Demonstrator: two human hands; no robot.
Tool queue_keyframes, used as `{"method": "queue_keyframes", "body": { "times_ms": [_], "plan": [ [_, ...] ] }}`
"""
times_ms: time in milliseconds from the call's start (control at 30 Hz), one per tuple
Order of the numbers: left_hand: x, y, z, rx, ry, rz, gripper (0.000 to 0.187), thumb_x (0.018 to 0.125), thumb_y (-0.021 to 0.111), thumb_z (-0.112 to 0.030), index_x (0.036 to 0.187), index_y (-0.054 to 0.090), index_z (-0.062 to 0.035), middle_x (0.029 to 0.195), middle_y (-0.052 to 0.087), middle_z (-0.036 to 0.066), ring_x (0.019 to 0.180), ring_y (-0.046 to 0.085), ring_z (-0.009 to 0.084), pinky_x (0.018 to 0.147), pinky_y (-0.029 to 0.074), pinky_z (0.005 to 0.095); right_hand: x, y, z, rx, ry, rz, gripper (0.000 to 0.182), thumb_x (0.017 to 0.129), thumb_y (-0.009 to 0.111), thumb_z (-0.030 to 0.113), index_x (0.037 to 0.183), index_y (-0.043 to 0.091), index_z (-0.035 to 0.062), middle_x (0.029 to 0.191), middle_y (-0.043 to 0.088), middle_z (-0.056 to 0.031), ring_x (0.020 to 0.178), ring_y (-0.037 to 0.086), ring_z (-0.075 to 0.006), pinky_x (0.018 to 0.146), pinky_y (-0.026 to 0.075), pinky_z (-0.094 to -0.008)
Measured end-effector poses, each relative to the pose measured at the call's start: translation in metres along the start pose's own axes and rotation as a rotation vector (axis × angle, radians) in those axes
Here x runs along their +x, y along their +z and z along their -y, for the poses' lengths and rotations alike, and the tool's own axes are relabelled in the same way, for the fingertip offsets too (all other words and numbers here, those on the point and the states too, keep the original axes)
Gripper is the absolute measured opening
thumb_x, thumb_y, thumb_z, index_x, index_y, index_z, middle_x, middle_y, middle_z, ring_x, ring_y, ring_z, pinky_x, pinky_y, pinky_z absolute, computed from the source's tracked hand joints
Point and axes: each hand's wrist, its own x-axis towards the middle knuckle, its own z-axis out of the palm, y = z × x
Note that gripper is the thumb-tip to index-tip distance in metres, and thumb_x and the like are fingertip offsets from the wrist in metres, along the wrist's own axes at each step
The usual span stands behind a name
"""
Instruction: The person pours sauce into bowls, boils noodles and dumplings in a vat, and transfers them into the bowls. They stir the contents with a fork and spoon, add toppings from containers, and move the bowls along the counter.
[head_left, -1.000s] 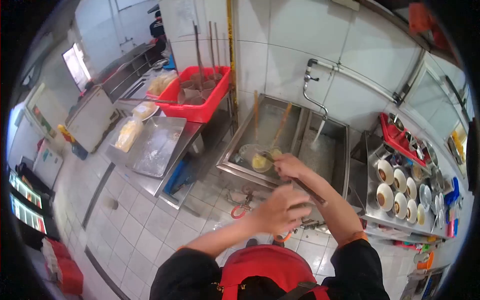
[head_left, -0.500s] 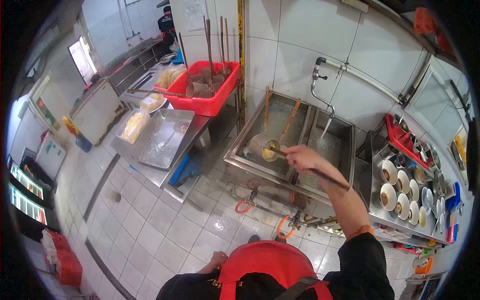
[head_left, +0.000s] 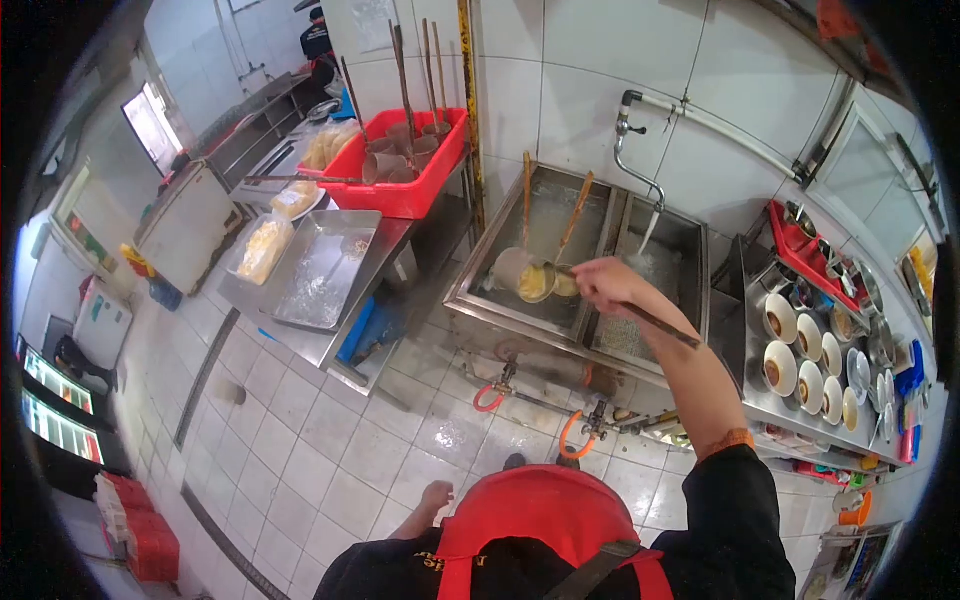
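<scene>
My right hand [head_left: 604, 283] is wrapped around the wooden handle of a noodle strainer [head_left: 537, 284], whose end sticks out back along my forearm. Pale yellow noodles show in its basket, tilted over the left basin of a steel noodle boiler [head_left: 462, 303]. Beside it, another strainer basket [head_left: 510, 267] sits in the cloudy water. Two upright wooden handles, one of them [head_left: 575, 222] leaning right, rise from the same basin. My left hand [head_left: 437, 494] hangs low beside my red apron [head_left: 540, 510], fingers loosely apart, with nothing visible in it.
A tap [head_left: 636, 165] runs water into the right basin. On the left table are a metal tray [head_left: 322, 270], bagged noodles [head_left: 265, 250] and a red tub [head_left: 400, 200] of strainers. Several bowls [head_left: 780, 368] stand at right. A person [head_left: 318, 45] is far back.
The strainer in my right hand has tipped and shifted slightly, with more of its noodles showing. My left hand has swung a little outward from the apron. The view has shifted slightly.
</scene>
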Motion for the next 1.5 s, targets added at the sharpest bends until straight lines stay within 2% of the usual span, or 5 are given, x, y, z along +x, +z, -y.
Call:
{"method": "queue_keyframes", "body": {
  "times_ms": [367, 467, 667, 1133, 1500],
  "plan": [
    [-0.01, -0.006, 0.003, 0.037, -0.047, 0.136, 0.012, 0.084, 0.05, -0.014, 0.078, 0.057, -0.0063, 0.069, 0.056, 0.006, 0.06, 0.059, 0.0157, 0.045, 0.043, 0.0308, 0.009, 0.006, -0.006, 0.104, -0.067, 0.055, 0.035, 0.083, 0.054, 0.007, 0.117, 0.056, -0.0026, 0.061, 0.05, -0.0018, 0.038, 0.038, -0.008, 0.034, 0.027, -0.0255],
    [-0.002, -0.024, 0.007, 1.039, 0.755, 0.276, 0.013, 0.086, 0.048, -0.013, 0.079, 0.056, -0.0052, 0.074, 0.056, 0.007, 0.058, 0.058, 0.0152, 0.045, 0.042, 0.0296, 0.039, -0.01, -0.038, 0.184, -0.109, 0.051, 0.025, 0.082, 0.054, 0.008, 0.105, 0.059, -0.0012, 0.058, 0.049, -0.0022, 0.037, 0.04, -0.0098, 0.033, 0.029, -0.0269],
    [-0.022, -0.012, -0.014, 0.299, 0.134, 0.216, 0.014, 0.086, 0.048, -0.012, 0.078, 0.056, -0.0046, 0.071, 0.057, 0.006, 0.062, 0.061, 0.0172, 0.046, 0.044, 0.0309, 0.023, -0.01, -0.017, 0.115, -0.085, -0.016, 0.027, 0.079, 0.055, 0.006, 0.104, 0.063, -0.001, 0.06, 0.053, -0.003, 0.038, 0.042, -0.0097, 0.033, 0.029, -0.0269],
    [-0.017, -0.024, -0.007, 0.691, 0.655, 0.157, 0.015, 0.069, 0.065, -0.016, 0.076, 0.059, -0.0043, 0.077, 0.06, 0.009, 0.07, 0.06, 0.0293, 0.056, 0.048, 0.0389, 0.048, -0.003, -0.01, -1.074, -0.253, 0.148, 0.021, 0.079, 0.057, 0.012, 0.096, 0.064, 0.0016, 0.062, 0.053, -0.0012, 0.041, 0.043, -0.01, 0.036, 0.033, -0.0273],
    [-0.024, -0.018, -0.022, 0.453, 0.389, 0.232, 0.017, 0.068, 0.063, -0.015, 0.076, 0.055, -0.0025, 0.074, 0.056, 0.011, 0.067, 0.057, 0.0301, 0.052, 0.045, 0.0396, 0.009, 0.009, -0.004, -0.253, -0.136, -0.028, 0.025, 0.078, 0.057, 0.01, 0.099, 0.065, -0.0016, 0.058, 0.055, -0.0041, 0.04, 0.046, -0.0129, 0.035, 0.034, -0.0293]
  ]
}}
